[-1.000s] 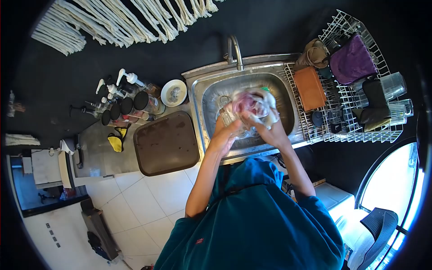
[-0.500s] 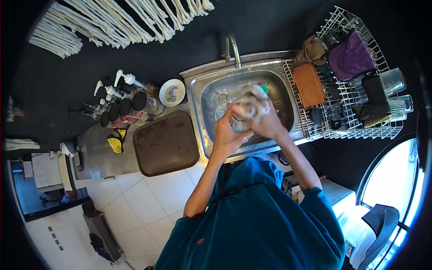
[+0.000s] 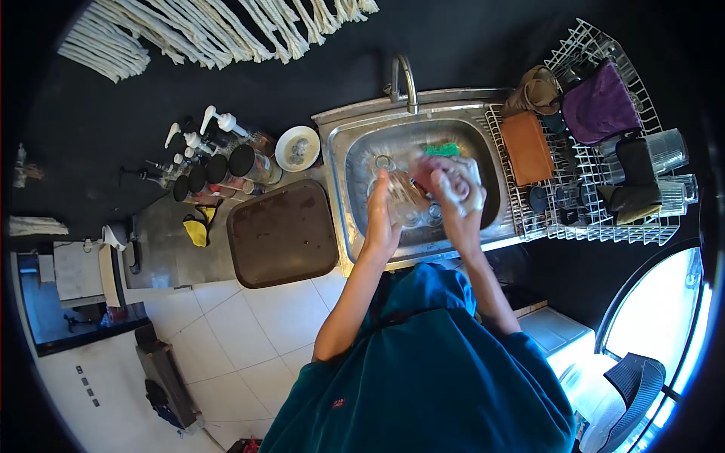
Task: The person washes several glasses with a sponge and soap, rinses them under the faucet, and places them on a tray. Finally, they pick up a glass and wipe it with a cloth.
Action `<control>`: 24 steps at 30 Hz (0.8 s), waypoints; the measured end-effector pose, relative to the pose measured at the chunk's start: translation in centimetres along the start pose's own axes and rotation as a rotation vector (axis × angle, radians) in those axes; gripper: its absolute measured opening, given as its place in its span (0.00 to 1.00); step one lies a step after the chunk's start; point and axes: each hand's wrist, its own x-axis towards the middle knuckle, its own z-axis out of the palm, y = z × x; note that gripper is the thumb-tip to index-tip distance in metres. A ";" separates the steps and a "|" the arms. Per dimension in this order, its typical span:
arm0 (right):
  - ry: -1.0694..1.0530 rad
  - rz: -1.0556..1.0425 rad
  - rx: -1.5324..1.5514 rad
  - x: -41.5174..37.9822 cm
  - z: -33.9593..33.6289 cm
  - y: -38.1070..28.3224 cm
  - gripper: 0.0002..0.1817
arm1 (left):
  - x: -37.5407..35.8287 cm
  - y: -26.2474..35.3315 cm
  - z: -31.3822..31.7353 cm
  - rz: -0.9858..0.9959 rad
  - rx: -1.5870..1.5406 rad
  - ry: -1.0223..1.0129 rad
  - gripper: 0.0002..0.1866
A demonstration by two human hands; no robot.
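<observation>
Over the steel sink (image 3: pixel 362 124), my left hand (image 3: pixel 384 219) grips a clear drinking glass (image 3: pixel 406 198) tilted on its side, thumb along its edge. Thick white suds cover my right hand (image 3: pixel 461 195), whose fingers are curled just to the right of the glass. A blurred, reddish, foamy thing shows at those fingers; I cannot make out what it is. Behind the right hand, a green scouring pad (image 3: pixel 441 149) lies in the basin. Another clear glass (image 3: pixel 384 163) is in the sink, partly hidden behind the left hand.
Beyond the sink rises a tap (image 3: pixel 404 83). A wire rack (image 3: pixel 555 215) on the right holds glasses, an orange-brown cloth (image 3: pixel 527 149) and a purple cloth (image 3: pixel 602 103). Left are a brown tray (image 3: pixel 283 235), a white bowl (image 3: pixel 297 149), pump bottles (image 3: pixel 223 124) and jars (image 3: pixel 245 162).
My hands have moved apart, the right one coming off the glass to the right. The glass is more exposed, and so is the green pad. The view has shifted slightly.
</observation>
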 end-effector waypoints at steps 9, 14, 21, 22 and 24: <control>0.028 -0.154 -0.166 -4.5 3.4 -0.3 0.20 | 0.8 0.2 1.7 0.202 -0.297 0.202 0.19; -0.247 -0.308 -0.192 -3.8 1.9 -0.9 0.24 | 0.5 1.6 1.8 0.374 -0.192 0.237 0.19; -0.428 0.246 0.248 -2.4 2.0 0.6 0.20 | -0.2 0.5 1.4 0.334 -0.194 0.119 0.25; -0.317 0.538 0.713 -2.7 2.3 -0.2 0.16 | -0.3 0.5 1.5 0.383 -0.215 0.030 0.25; -0.257 0.653 0.905 -2.8 2.3 -2.0 0.14 | -0.9 1.2 1.6 0.477 -0.168 -0.133 0.27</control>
